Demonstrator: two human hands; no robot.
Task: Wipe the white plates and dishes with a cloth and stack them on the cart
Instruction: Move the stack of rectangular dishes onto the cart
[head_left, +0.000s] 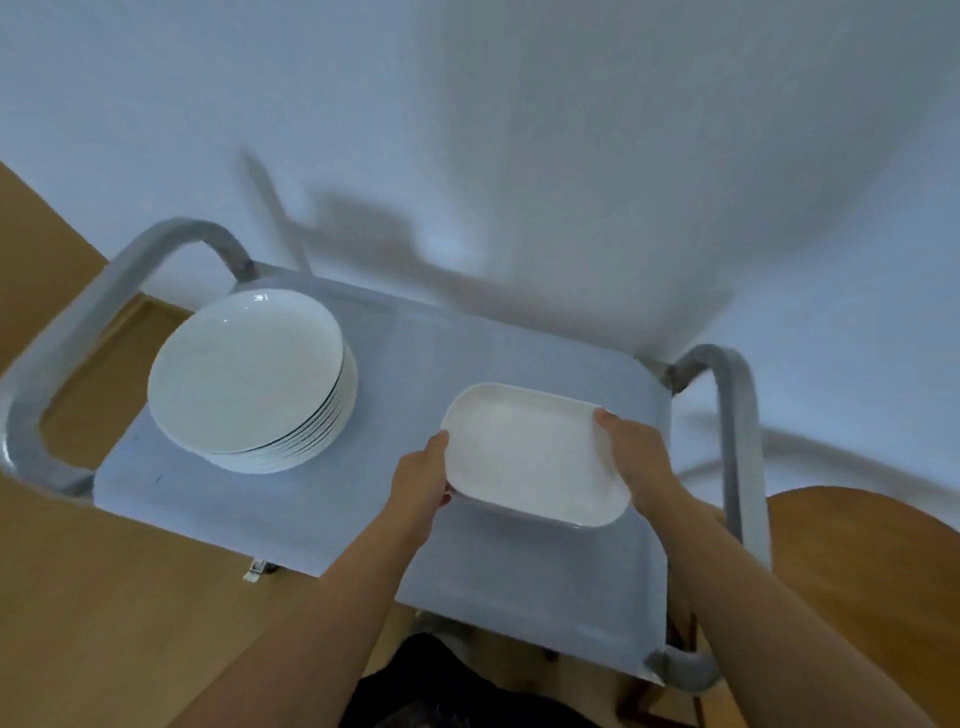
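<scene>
The fingers of both hands are mostly hidden. The left hand (422, 480) holds the left end of the white dish (532, 453), with its thumb lying on the rim and its fingers curled under the dish, where only the tips peek out. The right hand (636, 457) holds the right end the same way, thumb on the rim, and its other fingers go under the dish and cannot be seen. It is hard to tell if the dish sits on the cart (415, 519) or is just above it. A second rim seems to show under its near edge, but the picture is too blurry to be sure.

The dish is long with round corners. It is over the right part of the grey cart top. On the left part stands a stack of round white plates (249, 376), well apart from the dish. The side of the stack shows many rims, one on top of the other.

The cart has bent grey tube handles (62, 364) at its left and right ends. The near right corner of the cart is partly covered by the right arm. A white wall (467, 104) stands behind the cart, with dark shadows on it. A wooden floor (104, 623) shows on the left and below. A round wooden table (857, 571) is cut off at the right edge. Something dark at the bottom is too dim to make out.
</scene>
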